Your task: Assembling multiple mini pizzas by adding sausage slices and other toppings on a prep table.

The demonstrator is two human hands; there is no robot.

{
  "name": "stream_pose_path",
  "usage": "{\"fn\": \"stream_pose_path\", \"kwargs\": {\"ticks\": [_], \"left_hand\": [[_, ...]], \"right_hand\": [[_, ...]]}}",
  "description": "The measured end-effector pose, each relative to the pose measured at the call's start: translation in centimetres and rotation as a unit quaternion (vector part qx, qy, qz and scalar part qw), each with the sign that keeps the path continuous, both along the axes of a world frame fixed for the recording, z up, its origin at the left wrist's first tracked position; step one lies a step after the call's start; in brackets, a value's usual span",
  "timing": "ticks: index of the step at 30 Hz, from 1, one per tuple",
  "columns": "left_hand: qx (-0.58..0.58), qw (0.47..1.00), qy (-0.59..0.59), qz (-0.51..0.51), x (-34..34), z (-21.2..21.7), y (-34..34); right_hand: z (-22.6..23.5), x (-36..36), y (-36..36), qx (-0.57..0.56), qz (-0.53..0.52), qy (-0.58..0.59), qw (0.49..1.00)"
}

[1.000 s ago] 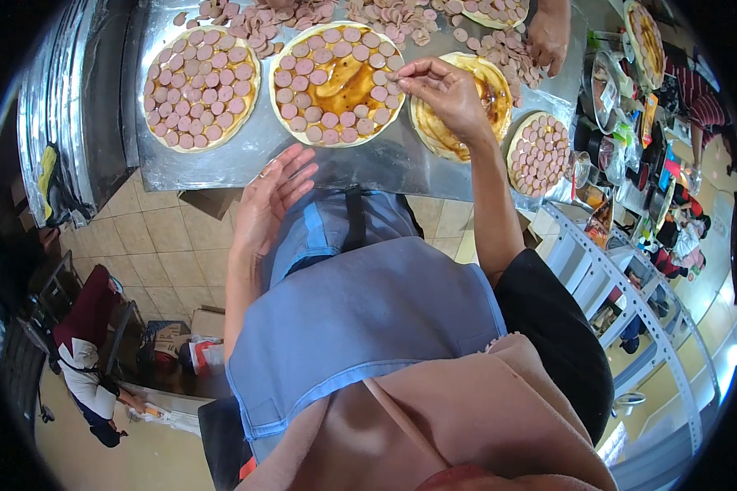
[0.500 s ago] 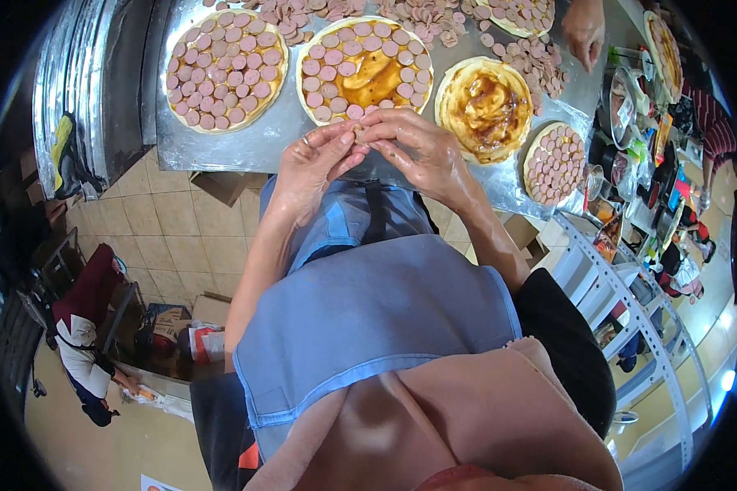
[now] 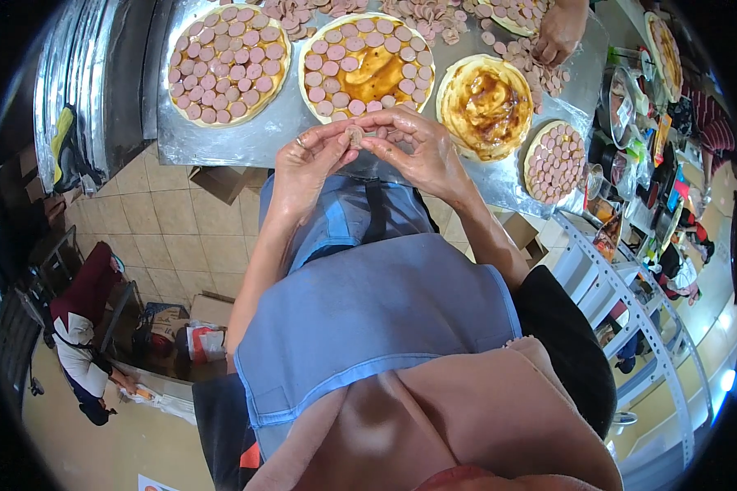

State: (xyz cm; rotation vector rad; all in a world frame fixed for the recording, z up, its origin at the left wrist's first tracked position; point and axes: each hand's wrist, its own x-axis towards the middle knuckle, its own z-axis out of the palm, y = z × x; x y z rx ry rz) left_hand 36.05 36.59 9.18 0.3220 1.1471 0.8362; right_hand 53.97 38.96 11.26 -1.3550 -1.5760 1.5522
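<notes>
Just off the table's near edge, my left hand (image 3: 309, 164) pinches a small stack of pink sausage slices (image 3: 354, 137) between thumb and fingers. My right hand (image 3: 422, 151) meets it from the other side, its thumb and fingertips closed on the same slices. Straight ahead lies a round dough base (image 3: 368, 78) with brown sauce and a ring of slices around its bare middle. To its left, another base (image 3: 228, 69) is covered with slices. On the right sit a sauced base without slices (image 3: 485, 106) and a smaller slice-covered one (image 3: 554, 162).
Loose sausage slices (image 3: 430, 18) are heaped along the far side of the metal table (image 3: 213, 147). Another person's hand (image 3: 561, 34) reaches into slices at the far right, beside another topped base (image 3: 516, 12). A grey perforated metal frame (image 3: 630, 303) stands at my right.
My hands have turned slightly, so the slices between them show more. The other person's hand has moved left and down onto the loose slices.
</notes>
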Motion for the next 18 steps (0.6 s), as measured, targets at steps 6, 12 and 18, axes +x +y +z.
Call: {"fn": "stream_pose_path", "kwargs": {"ticks": [6,12,18], "left_hand": [[0.036,0.999,0.021,-0.01,-0.4,-0.5,-0.5],[0.022,1.0,0.016,-0.016,-0.9,-0.4,-0.6],[0.001,1.0,0.002,-0.007,-1.7,-0.2,-0.8]], "right_hand": [[-2.0,-0.4,-0.5,0.021,-0.007,0.026,0.999],[-2.2,-0.3,-0.1,-0.129,-0.021,0.138,0.982],[-5.0,1.1,1.5,-0.131,-0.09,0.107,0.981]]}}
